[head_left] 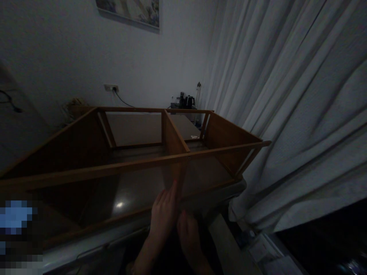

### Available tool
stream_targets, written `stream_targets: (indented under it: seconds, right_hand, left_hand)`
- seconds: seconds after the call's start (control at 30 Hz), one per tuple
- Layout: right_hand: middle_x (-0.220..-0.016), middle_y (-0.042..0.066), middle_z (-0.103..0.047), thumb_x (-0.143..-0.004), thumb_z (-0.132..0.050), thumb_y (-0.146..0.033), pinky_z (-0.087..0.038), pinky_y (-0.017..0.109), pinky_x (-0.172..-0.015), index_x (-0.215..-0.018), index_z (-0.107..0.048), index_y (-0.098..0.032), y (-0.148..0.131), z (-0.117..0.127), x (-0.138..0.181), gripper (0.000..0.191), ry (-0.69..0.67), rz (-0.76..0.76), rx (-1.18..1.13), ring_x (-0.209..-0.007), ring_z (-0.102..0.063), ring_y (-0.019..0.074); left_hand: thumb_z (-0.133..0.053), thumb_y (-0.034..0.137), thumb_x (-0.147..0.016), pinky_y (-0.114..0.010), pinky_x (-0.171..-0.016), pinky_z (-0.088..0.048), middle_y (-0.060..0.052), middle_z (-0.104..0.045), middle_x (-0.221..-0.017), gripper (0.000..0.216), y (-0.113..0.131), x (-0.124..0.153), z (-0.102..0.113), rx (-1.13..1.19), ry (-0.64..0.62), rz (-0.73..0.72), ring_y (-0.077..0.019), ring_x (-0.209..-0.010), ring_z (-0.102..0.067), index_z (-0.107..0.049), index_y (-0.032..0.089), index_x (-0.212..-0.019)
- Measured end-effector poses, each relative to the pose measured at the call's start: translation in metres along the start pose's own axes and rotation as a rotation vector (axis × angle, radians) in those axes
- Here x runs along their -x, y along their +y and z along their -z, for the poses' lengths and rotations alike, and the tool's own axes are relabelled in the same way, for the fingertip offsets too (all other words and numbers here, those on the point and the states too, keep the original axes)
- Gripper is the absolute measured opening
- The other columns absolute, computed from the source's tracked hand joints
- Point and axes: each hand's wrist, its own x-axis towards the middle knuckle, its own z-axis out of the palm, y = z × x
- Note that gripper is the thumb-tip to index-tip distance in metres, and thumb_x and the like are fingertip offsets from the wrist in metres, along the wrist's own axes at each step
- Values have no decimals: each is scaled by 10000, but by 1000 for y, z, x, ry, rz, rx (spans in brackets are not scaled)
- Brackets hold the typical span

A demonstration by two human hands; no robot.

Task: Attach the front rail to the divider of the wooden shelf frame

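A brown wooden cabinet frame [129, 165] with open sides lies in front of me, and a wooden divider [174, 128] splits it across the middle. At the lower front end of that divider, my left hand [164, 214] is closed on its edge, one finger stretched up along the wood. Just to the right and lower is my right hand [188, 231], its fingers curled near the bottom front rail; what they hold, if anything, is hidden. A shiny pale panel [134, 191] forms the floor of the frame and reflects a light.
The frame rests on a padded surface [239, 189]. Long pale curtains [286, 114] hang close on the right. At the back, a black kettle [189, 101] stands by the wall below a wall socket [111, 88] with a cord. Papers [265, 250] lie lower right. The room is dim.
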Motion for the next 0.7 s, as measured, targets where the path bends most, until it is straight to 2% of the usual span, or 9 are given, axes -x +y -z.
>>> stream_targets:
  seconds: [0.17, 0.37, 0.5, 0.7]
  right_hand:
    - [-654, 41, -634, -960, -305, -402, -482, 259, -631, -753, -644, -200, -2, 2, -2, 445, -21, 6, 1, -624, -597, 149]
    - [-755, 62, -665, -941, -338, -450, -492, 258, -630, -844, -647, -196, 8, -3, 3, 412, 14, -8, -28, -675, -611, 157]
    - [-730, 48, -654, -936, -365, -439, -496, 239, -615, -840, -626, -190, 11, -5, 6, 374, 28, -68, -54, -645, -603, 140]
    - [-658, 35, -620, -926, -343, -492, -479, 245, -546, -777, -613, -202, 13, -6, 7, 423, 45, -96, -51, -575, -566, 141]
  left_hand:
    - [-411, 186, -905, -374, -902, -435, -93, -673, -1018, 368, 0, 0, -1, 7, 22, -7, -200, -909, -625, -453, 129, -1266]
    - [-431, 154, -885, -375, -913, -426, -91, -660, -1052, 349, 0, 0, 1, 27, -10, 7, -200, -914, -614, -475, 132, -1231]
    - [-429, 154, -884, -370, -892, -433, -96, -660, -1038, 339, 0, 0, 1, 29, -12, -1, -205, -908, -614, -481, 127, -1218]
    - [-425, 154, -889, -365, -882, -438, -85, -666, -1013, 347, 1, -1, 3, 38, -16, 13, -198, -889, -617, -471, 129, -1232]
